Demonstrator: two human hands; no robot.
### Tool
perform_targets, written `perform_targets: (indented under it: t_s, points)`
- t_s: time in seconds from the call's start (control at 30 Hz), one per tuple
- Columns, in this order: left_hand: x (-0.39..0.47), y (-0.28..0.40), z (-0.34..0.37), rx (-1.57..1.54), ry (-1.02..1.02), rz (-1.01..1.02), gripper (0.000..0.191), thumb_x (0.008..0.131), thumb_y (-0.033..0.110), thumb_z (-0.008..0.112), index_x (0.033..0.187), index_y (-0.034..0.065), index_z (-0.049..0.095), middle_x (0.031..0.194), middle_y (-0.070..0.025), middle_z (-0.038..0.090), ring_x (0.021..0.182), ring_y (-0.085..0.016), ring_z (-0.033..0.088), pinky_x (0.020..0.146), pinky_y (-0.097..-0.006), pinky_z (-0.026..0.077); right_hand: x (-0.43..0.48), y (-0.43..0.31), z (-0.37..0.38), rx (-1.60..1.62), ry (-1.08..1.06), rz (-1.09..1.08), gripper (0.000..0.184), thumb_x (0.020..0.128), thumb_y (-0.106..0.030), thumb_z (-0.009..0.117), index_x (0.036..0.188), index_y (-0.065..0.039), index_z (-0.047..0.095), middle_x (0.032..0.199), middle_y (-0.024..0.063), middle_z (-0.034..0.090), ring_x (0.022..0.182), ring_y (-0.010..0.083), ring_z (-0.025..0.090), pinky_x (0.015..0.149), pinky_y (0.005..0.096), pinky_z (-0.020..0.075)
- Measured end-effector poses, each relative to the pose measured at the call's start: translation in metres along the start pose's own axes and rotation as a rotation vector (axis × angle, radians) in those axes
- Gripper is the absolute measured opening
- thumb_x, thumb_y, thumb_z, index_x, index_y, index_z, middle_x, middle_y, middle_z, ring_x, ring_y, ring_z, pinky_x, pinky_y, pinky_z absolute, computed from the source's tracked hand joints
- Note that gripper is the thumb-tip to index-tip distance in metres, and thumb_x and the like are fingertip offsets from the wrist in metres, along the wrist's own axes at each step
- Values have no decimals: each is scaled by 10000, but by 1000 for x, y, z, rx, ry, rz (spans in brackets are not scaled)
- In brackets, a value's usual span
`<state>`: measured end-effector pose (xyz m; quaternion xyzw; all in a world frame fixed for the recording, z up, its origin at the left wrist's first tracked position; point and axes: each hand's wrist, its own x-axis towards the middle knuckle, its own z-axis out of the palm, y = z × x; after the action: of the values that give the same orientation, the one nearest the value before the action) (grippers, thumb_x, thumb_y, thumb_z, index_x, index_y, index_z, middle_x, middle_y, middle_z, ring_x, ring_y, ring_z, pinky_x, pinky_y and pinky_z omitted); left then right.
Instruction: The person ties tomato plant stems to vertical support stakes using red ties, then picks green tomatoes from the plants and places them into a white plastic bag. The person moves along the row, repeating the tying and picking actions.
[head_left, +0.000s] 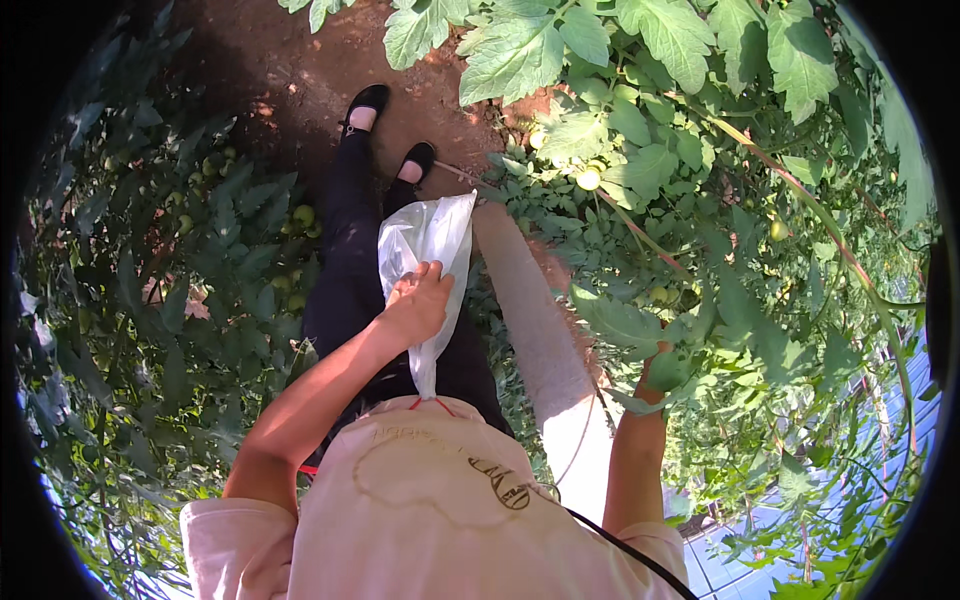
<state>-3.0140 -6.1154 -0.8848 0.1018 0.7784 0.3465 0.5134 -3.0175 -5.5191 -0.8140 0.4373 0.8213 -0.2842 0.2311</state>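
My left hand (421, 304) lies over a pale translucent plastic bag (439, 236) that hangs at my waist on red string. Its fingers are bent against the bag; whether they pinch the plastic cannot be told. My right arm reaches out to the right among tomato plants, and my right hand (660, 351) is mostly hidden behind a broad tomato leaf (622, 322), so its fingers and anything in them do not show. Unripe tomatoes hang on the plants, among them a pale green tomato (589, 178) and a smaller green tomato (779, 230) farther right.
Dense tomato plants (150, 300) stand at the left, with several green tomatoes. A long concrete curb (525, 300) runs beside my legs. Thick tomato stems (810, 199) cross the right side. My black shoes (367, 101) stand on brown soil (300, 45). A black cable (622, 551) crosses my shirt.
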Motion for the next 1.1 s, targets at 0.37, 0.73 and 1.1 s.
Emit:
perform_targets:
  t_s: [0.37, 0.73, 1.1]
  points:
    - [-4, -30, -43, -185, 170, -294, 231, 850, 159, 717, 1052, 45, 706, 1060, -182, 735, 994, -377, 727, 868, -449, 576, -156, -229, 163, 191, -352, 254, 193, 988, -266, 678, 1069, -91, 678, 900, -32, 629, 685, 71, 527, 616, 225, 419]
    - [-15, 13, -182, -379, 548, 94, 567, 989, 497, 621, 742, -12, 639, 679, -259, 589, 691, -465, 578, 688, -491, 479, -268, -328, 285, -228, -507, -341, 341, 905, -305, 676, 1109, -32, 699, 980, 157, 746, 866, 262, 723, 783, 378, 551]
    - [-16, 62, -263, -115, 391, 219, 658, 1032, 572, 484, 830, -20, 688, 734, -249, 656, 762, -412, 641, 765, -510, 494, -255, -384, 244, 995, -1115, 60, 316, 999, -424, 665, 942, -113, 674, 652, -89, 524, 502, 55, 454, 479, 227, 370]
